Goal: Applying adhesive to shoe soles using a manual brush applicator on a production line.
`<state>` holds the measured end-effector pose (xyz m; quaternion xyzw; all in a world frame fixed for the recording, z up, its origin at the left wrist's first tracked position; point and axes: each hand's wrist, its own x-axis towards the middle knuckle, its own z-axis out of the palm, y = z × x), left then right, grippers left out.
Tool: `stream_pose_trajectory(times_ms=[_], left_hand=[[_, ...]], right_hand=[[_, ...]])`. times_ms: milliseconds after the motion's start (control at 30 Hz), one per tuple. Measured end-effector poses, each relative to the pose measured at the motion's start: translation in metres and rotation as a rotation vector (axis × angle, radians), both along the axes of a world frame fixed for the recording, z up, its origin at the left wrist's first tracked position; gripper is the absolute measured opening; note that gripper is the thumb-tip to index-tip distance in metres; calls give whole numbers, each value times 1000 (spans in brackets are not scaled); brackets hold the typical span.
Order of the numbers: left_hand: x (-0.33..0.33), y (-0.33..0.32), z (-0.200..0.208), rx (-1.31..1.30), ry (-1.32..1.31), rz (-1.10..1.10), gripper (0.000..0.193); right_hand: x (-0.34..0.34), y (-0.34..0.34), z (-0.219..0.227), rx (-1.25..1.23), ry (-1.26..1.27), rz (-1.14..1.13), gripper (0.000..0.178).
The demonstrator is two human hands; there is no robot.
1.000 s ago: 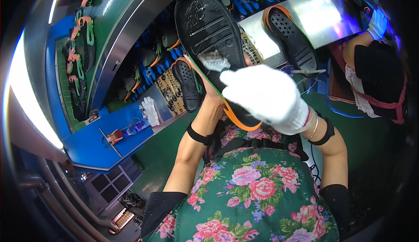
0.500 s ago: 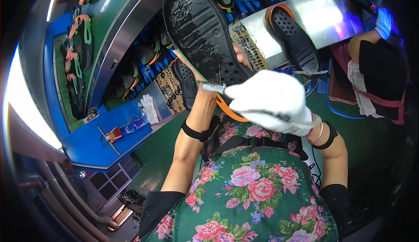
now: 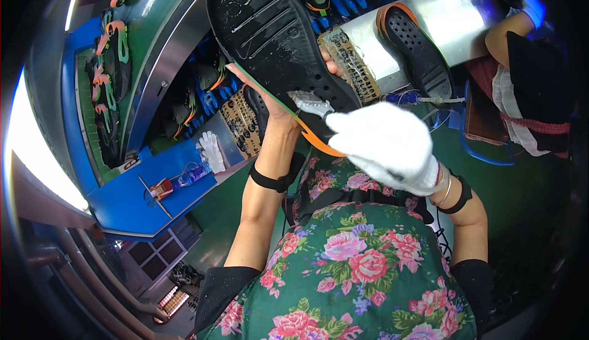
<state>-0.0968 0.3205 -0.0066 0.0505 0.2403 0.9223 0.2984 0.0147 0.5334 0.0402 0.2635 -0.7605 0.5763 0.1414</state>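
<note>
A large black shoe sole [image 3: 264, 39], with an orange and green edge, is tilted up in front of me. Its inner face has ridges, small round holes toward the near end and wet, shiny smears. My left hand [image 3: 274, 108], bare, grips the sole from beneath, its fingertips showing past the right edge. In a white knit glove, my right hand [image 3: 386, 146] is closed on a brush [image 3: 311, 104]. The brush's pale, wet head lies against the sole near the holes, while the glove hides its handle.
Another black sole [image 3: 420, 51] rests on the metal conveyor edge [image 3: 454, 24] beside printed cardboard [image 3: 353, 67]. On the blue side table [image 3: 126, 208] are a white glove [image 3: 210, 151], a blue bottle [image 3: 195, 174] and a red container [image 3: 161, 189]. A co-worker's gloved hand [image 3: 534, 8] is at far right.
The sole has shifted slightly up and left in my left hand. The brush has turned, its head now pressed flat on the sole's face instead of at the edge.
</note>
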Motion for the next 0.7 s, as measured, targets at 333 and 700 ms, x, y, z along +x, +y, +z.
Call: stream_pose_trajectory(times_ms=[333, 700], left_hand=[[-4, -8, 12, 7, 122, -25, 125], [3, -2, 32, -85, 209, 32, 89]], right_hand=[[1, -1, 5, -103, -31, -27, 30], [16, -4, 7, -139, -140, -41, 22]])
